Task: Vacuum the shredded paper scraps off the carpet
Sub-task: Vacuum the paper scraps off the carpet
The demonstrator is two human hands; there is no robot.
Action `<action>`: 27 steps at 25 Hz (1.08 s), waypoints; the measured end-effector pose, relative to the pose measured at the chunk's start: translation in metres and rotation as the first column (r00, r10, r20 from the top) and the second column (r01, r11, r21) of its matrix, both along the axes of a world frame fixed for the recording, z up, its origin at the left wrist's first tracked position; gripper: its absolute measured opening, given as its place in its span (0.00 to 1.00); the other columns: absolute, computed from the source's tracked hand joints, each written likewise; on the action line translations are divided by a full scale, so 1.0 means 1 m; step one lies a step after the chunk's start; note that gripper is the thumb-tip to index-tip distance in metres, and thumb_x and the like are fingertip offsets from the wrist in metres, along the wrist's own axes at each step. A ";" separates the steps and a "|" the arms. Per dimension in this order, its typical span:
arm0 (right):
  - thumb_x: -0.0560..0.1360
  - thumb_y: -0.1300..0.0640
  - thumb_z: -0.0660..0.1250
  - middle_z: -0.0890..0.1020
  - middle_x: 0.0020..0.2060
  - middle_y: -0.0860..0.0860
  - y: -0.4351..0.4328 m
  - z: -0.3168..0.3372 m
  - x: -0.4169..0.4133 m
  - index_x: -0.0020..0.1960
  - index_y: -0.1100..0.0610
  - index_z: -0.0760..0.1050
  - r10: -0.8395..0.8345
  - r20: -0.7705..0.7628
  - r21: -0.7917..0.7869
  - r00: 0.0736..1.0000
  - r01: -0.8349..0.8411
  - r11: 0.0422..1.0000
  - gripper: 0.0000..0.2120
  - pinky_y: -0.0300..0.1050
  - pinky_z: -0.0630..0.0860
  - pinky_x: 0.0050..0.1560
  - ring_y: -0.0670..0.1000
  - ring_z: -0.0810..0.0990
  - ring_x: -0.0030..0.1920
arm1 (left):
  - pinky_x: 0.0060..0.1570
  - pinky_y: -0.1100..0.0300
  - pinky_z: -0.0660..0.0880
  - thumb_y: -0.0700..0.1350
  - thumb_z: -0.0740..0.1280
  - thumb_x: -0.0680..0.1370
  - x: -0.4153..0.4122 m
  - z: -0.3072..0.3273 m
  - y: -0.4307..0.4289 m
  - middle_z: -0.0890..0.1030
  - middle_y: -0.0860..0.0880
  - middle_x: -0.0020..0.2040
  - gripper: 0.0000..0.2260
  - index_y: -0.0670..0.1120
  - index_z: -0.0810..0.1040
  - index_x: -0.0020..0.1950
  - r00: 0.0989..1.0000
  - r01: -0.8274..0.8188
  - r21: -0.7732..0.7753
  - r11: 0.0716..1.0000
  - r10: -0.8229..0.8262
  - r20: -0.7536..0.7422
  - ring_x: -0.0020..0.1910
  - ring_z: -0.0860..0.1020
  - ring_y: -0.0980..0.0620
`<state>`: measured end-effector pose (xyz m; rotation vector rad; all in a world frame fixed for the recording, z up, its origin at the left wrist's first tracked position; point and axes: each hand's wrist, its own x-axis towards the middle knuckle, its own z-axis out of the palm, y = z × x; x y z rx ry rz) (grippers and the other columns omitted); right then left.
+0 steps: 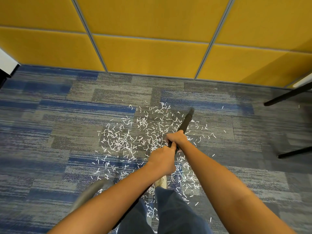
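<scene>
head view: both hands on the black vacuum wand (pixel 185 123). right hand (pixel 176 138) is wrapped round the tube further out. left hand (pixel 162 160) is clenched round the near end just behind it. that gives a two-point hold; i reckon front hand steers, back hand pushes. wand slants off to the far right w/ its nozzle tip (pixel 191 110) at the far-right fringe of the paper scraps (pixel 128 137). tip is blurred, so can't tell if it touches the carpet (pixel 42 132). scraps lie thick across the middle and run near, right up to the shoe (pixel 161 181), so imo the job's barely begun. grey hose (pixel 92 190) trails near left, beside the left arm, mostly clear of the pile.

room: open carpet to the left and near left. yellow partition wall (pixel 152 53) bounds the far side, w/ a mostly bare strip btwn it and the scraps. black furniture legs (pixel 287 97) at right stand well apart from the pile, w/ a stray bit or two out that way. i'd mind the wand there.
</scene>
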<state>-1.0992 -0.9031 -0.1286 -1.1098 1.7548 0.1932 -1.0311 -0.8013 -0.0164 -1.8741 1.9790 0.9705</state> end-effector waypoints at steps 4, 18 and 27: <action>0.67 0.61 0.66 0.72 0.39 0.56 0.010 -0.001 -0.024 0.67 0.62 0.55 -0.097 0.004 0.031 0.995 0.097 0.995 0.32 0.45 0.74 0.33 0.56 0.76 0.40 | 0.42 0.54 0.72 0.38 0.63 0.77 -0.016 0.002 0.005 0.76 0.41 0.55 0.33 0.46 0.51 0.78 0.997 0.074 0.003 0.997 -0.074 -0.002 0.51 0.77 0.42; 0.68 0.61 0.67 0.73 0.44 0.60 0.015 -0.024 -0.123 0.73 0.65 0.48 -0.355 -0.083 0.077 0.931 0.361 0.929 0.41 0.49 0.80 0.41 0.57 0.79 0.40 | 0.41 0.54 0.71 0.40 0.66 0.75 -0.074 -0.001 -0.004 0.77 0.42 0.52 0.32 0.48 0.56 0.76 0.938 0.347 -0.026 0.938 -0.347 0.002 0.50 0.78 0.41; 0.67 0.55 0.70 0.79 0.55 0.59 0.014 -0.019 -0.133 0.73 0.65 0.57 -0.334 -0.120 0.050 0.935 0.342 0.938 0.40 0.43 0.76 0.32 0.54 0.82 0.48 | 0.42 0.52 0.73 0.38 0.64 0.75 -0.084 -0.006 -0.011 0.78 0.42 0.51 0.34 0.49 0.54 0.77 0.955 0.295 0.009 0.956 -0.294 -0.028 0.49 0.78 0.41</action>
